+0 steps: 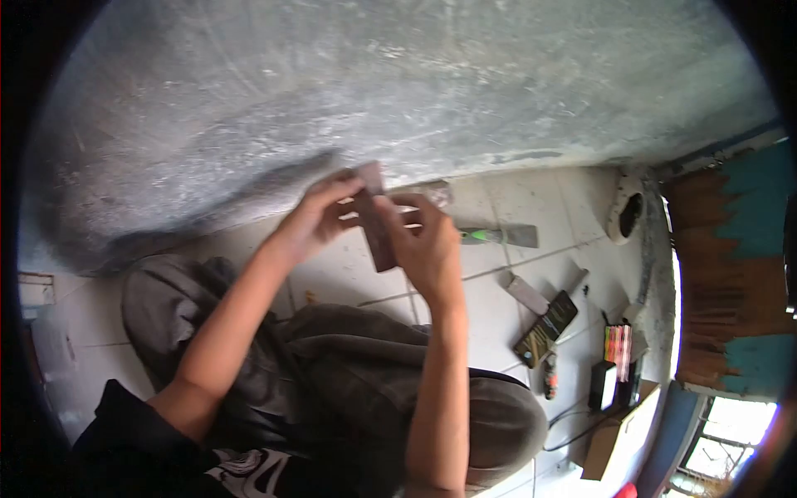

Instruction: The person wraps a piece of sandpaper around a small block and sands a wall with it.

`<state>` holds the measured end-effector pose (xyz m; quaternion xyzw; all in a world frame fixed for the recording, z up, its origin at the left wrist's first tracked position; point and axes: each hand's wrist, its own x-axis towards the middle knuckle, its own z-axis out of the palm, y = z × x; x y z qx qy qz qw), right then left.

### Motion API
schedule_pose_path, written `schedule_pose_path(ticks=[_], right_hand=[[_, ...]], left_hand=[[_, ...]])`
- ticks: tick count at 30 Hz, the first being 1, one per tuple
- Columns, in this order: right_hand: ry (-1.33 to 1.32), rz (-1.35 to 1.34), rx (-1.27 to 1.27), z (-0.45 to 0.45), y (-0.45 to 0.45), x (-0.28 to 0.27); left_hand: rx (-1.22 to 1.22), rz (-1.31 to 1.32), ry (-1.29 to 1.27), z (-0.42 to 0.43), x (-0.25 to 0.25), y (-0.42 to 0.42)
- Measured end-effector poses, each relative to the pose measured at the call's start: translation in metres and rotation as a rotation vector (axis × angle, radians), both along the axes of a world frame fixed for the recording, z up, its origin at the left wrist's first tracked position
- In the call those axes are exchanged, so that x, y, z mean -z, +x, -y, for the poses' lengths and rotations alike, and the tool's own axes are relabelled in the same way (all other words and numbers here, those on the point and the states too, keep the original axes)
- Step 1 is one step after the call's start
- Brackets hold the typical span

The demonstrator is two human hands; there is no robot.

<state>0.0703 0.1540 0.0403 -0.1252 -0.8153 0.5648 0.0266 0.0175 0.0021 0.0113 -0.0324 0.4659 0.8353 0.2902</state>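
Note:
My left hand (pixel 320 214) pinches the upper end of a flat reddish-brown strip (pixel 378 241) that looks like sandpaper. Thumb and fingers of my right hand (pixel 427 245) close on the strip's right edge, lower down. The strip is tilted and held in front of the grey wall (pixel 398 91), above the tiled floor. Some blur hides its surface detail. Just behind my right hand lies a mottled pale piece (pixel 438 192), partly covered by my fingers. A putty knife (pixel 521 236) with a green handle rests on the tiles to the right.
On the floor at right lie a scraper (pixel 528 293), a black packet (pixel 548 328) with print, and an orange-handled tool (pixel 550 378). A cardboard box (pixel 606 440) stands nearer me. By the wall sits a pale round container (pixel 624 212). My bent legs (pixel 349 349) fill the foreground.

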Motion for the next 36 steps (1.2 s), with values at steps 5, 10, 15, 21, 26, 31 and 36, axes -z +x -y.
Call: schedule_pose_path(ticks=[5,10,15,21,26,31,36], right_hand=[[-0.077,-0.045,-0.064,-0.003,0.002,-0.003],[-0.079,-0.088,-0.038,-0.005,0.0,-0.004],[-0.005,-0.059,0.046,-0.006,-0.001,-0.004],[0.096,-0.168,0.083,-0.005,-0.001,-0.003],[0.108,-0.226,0.147,-0.006,-0.002,-0.003],[0.069,-0.288,0.149,-0.004,-0.003,-0.005],[0.086,-0.281,0.128,-0.004,-0.002,-0.006]], left_hand=[[0.172,-0.056,-0.112,0.003,0.002,0.002],[0.263,0.208,0.06,0.004,0.0,0.008],[0.293,0.089,0.036,0.003,0.006,0.006],[0.458,0.026,-0.062,0.009,0.014,0.003],[0.16,0.1,-0.372,0.011,0.018,-0.005],[-0.115,0.156,-0.249,0.016,0.034,-0.009],[-0.061,0.185,-0.168,0.033,0.014,-0.021]])
